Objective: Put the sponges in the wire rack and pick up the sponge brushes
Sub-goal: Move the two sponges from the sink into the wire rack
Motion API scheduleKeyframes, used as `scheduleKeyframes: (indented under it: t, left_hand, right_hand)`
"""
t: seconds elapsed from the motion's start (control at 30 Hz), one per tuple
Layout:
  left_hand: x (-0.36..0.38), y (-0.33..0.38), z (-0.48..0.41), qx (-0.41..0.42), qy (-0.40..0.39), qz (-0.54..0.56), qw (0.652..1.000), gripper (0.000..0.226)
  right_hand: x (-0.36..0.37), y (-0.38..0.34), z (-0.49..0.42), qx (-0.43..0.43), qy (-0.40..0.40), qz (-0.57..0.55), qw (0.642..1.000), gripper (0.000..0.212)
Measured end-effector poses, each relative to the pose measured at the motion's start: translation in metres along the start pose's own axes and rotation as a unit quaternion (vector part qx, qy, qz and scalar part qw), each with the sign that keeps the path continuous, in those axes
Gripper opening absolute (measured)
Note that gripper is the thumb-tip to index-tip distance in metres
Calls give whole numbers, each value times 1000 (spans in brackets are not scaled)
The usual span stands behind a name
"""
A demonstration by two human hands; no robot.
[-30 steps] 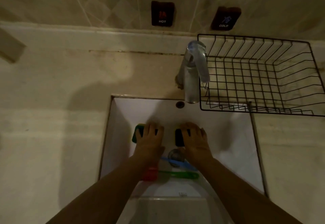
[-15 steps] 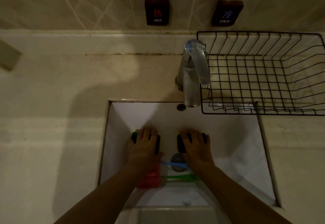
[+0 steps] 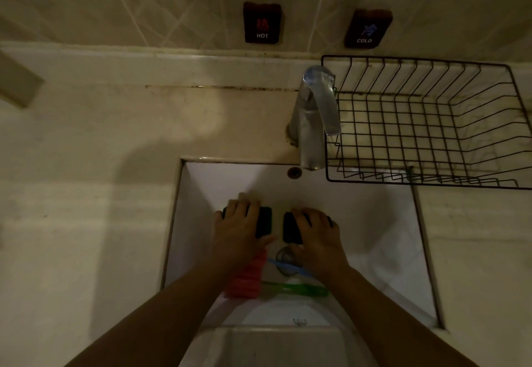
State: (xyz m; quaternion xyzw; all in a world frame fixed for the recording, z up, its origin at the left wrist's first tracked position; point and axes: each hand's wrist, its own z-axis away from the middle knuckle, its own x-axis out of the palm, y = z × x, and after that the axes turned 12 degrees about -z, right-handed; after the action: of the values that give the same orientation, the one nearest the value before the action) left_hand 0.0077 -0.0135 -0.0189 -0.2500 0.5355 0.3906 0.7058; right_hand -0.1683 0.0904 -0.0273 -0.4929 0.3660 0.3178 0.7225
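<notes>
Dark sponges lie side by side on the floor of the white sink basin [image 3: 374,222], a narrow gap between them. The left sponge [image 3: 263,221] sits under the left hand [image 3: 240,228], whose fingers curl over it in a grasp; the right sponge [image 3: 291,227] is covered the same way by the right hand [image 3: 316,231]. Nearer the person, a red sponge brush head [image 3: 246,279] lies under the left wrist, with a green handle [image 3: 296,289] running rightward from it and a blue handle [image 3: 288,266] crossing the drain [image 3: 285,256]. Behind the basin stands a chrome faucet [image 3: 313,119], and just beside it on the counter [image 3: 86,165] rests the black wire rack [image 3: 426,125]. Plaques marked HOT [image 3: 262,22] and COLD [image 3: 367,28] hang on the tiled wall.
</notes>
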Motion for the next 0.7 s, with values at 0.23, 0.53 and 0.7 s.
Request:
scheduleKeyframes:
  t: [0.23, 0.53, 0.7]
  left_hand:
    - [-34, -1, 12, 32, -9, -4, 999, 87]
    - [-89, 14, 34, 98, 31, 19, 995, 83]
    - [-115, 36, 38, 126, 52, 24, 990, 80]
  right_hand:
    - [-43, -20, 17, -4, 7, -6, 1000, 77]
    - [-103, -35, 51, -8, 52, -29, 998, 74]
    - [-137, -26, 67, -31, 93, -1, 995, 74]
